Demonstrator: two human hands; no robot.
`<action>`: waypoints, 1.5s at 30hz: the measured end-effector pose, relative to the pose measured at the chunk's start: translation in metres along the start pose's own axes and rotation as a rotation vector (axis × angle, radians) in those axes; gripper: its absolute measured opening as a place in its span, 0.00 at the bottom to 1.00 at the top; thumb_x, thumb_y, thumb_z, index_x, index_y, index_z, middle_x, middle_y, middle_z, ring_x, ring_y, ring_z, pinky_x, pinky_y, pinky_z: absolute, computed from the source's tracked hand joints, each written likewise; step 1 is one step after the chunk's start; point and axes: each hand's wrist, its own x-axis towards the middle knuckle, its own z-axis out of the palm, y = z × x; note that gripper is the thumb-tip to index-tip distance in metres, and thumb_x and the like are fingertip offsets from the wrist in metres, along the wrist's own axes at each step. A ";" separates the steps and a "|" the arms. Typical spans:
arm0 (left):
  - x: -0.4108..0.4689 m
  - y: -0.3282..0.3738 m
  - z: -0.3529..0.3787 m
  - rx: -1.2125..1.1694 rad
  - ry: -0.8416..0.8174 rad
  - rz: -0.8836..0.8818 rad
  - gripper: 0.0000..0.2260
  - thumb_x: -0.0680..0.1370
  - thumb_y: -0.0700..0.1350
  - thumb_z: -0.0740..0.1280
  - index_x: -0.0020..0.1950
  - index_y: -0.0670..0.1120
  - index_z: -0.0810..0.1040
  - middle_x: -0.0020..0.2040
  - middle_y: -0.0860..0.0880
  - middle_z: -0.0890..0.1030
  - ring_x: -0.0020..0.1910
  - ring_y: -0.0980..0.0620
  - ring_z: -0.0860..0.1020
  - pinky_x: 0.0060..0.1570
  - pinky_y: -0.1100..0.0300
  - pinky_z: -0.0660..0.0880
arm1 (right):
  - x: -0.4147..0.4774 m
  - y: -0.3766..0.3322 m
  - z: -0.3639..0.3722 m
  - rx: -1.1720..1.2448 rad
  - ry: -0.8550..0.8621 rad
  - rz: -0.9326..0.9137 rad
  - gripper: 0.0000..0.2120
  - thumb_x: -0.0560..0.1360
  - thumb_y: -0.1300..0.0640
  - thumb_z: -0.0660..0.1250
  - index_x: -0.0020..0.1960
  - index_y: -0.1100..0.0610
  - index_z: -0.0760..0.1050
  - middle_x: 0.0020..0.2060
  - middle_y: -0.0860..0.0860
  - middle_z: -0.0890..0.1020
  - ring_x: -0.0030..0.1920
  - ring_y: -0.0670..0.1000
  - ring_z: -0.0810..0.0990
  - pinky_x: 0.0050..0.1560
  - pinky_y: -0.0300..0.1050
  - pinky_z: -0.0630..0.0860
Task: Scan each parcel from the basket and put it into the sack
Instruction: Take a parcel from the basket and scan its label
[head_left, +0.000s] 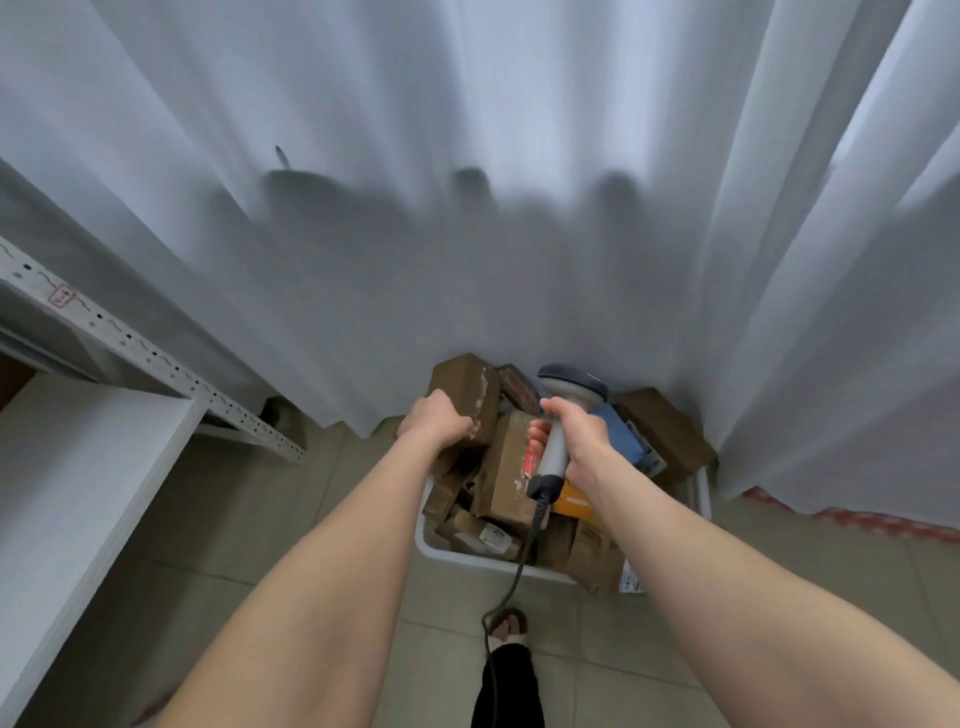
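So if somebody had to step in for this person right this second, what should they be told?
Left hand: grips a brown box, lifted above the basket.
Right hand: grips the scanner, its head close beside that box.
The basket stands on the floor by the curtain and is piled with parcels.
The sack is not in view, so what has already gone into it cannot be told.
Left to do: scan the held box, put it into the sack, then do the same for the rest of the pile.

Parcel labels (493, 538) blurred; no text legible.
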 end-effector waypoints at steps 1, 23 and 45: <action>0.021 -0.004 0.002 -0.037 -0.013 -0.024 0.27 0.75 0.52 0.67 0.70 0.42 0.67 0.66 0.42 0.73 0.62 0.42 0.74 0.59 0.50 0.74 | 0.018 0.001 0.011 0.005 0.010 0.015 0.07 0.75 0.60 0.70 0.46 0.64 0.75 0.32 0.57 0.79 0.30 0.52 0.78 0.34 0.45 0.78; 0.271 -0.058 0.095 -0.311 -0.285 -0.266 0.58 0.61 0.62 0.77 0.79 0.48 0.44 0.75 0.40 0.59 0.73 0.40 0.60 0.70 0.45 0.62 | 0.245 0.050 0.117 0.051 0.161 0.199 0.13 0.76 0.61 0.70 0.58 0.63 0.72 0.42 0.57 0.78 0.39 0.54 0.79 0.37 0.47 0.80; 0.051 0.011 -0.088 -0.353 -0.149 0.134 0.50 0.66 0.54 0.76 0.78 0.58 0.47 0.72 0.41 0.59 0.69 0.41 0.65 0.68 0.47 0.66 | 0.048 -0.052 0.057 0.236 0.040 0.056 0.30 0.75 0.49 0.72 0.71 0.58 0.65 0.56 0.60 0.78 0.41 0.55 0.82 0.33 0.46 0.78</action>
